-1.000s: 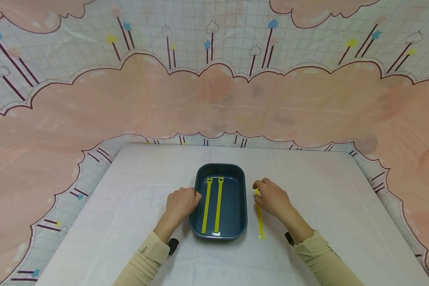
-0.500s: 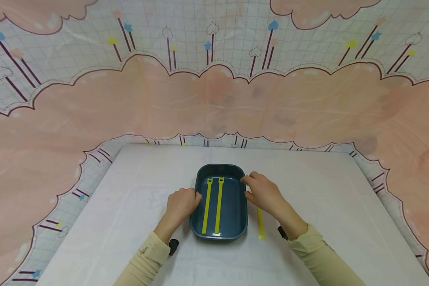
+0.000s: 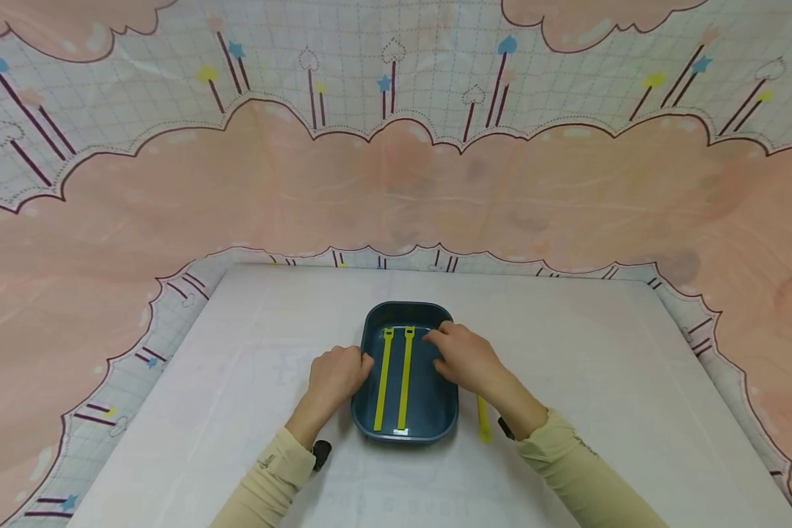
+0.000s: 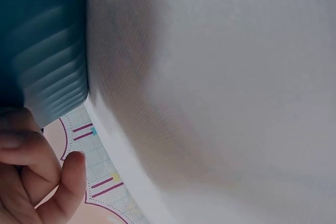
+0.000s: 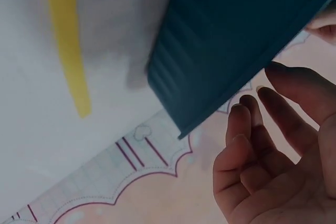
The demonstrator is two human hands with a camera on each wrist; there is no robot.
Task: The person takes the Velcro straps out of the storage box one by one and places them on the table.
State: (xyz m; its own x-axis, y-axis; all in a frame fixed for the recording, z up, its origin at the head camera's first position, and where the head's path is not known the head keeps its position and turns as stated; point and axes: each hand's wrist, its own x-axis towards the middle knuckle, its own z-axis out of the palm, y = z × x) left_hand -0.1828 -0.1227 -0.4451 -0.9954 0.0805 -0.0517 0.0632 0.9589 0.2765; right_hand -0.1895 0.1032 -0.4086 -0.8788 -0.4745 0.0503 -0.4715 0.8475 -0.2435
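A dark blue rectangular tray [image 3: 429, 411] sits on the table in the head view. Inside it, two yellow cable straps with slotted heads lie lengthwise: the left strap [image 3: 382, 381] and the right strap [image 3: 405, 381]. My left hand [image 3: 336, 375] grips the tray's left rim. Over the right rim hovers my right hand [image 3: 468, 359], its fingertips above the inside of the tray, thumb and fingers loosely bent and apart with nothing seen between them. A third yellow strap [image 3: 484, 422] lies on the table right of the tray, partly hidden under the right hand and wrist.
The white-covered table [image 3: 607, 352] stretches to both sides of the tray. Behind it hangs a patterned pink and white cloth [image 3: 396, 191]. Dark wrist-worn cameras sit under both cuffs.
My right hand has moved left, from above the loose strap to over the tray's right rim. The left hand, the tray and the straps have stayed put.
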